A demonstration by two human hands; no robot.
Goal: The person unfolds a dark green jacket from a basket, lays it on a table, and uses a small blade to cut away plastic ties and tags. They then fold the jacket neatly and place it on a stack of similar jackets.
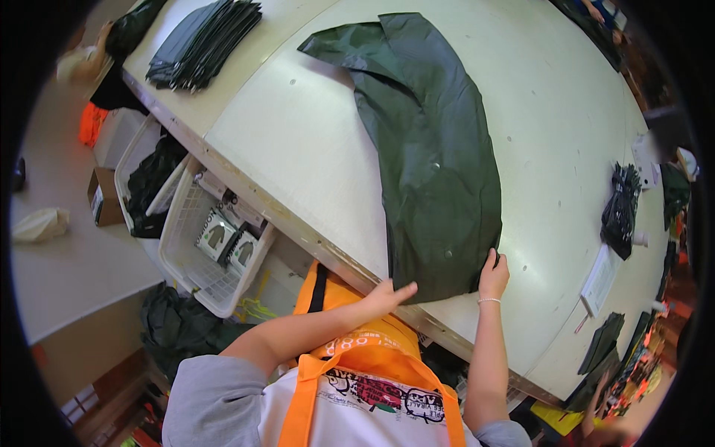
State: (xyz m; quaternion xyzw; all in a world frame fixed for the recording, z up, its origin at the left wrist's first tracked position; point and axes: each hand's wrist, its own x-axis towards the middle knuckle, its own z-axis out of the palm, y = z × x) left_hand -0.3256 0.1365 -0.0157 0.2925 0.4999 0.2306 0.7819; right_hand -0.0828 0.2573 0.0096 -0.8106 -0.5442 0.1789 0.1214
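Observation:
A dark green raincoat [439,194] with a smooth, coated look lies folded into a long strip on the white table. Small round snaps show along it, and its far end bends over to the left. My left hand [389,295] is at the near left corner, thumb on top of the cloth and the other fingers partly hidden at the edge. At the near right edge, my right hand [493,277] pinches the cloth between thumb and fingers.
A stack of folded dark garments [205,41] lies at the far left of the table [298,156]. White plastic baskets [212,279] stand beside its left edge. Bundled black bags [622,208] and a paper sheet [600,279] are on the right. Other people work at the rim.

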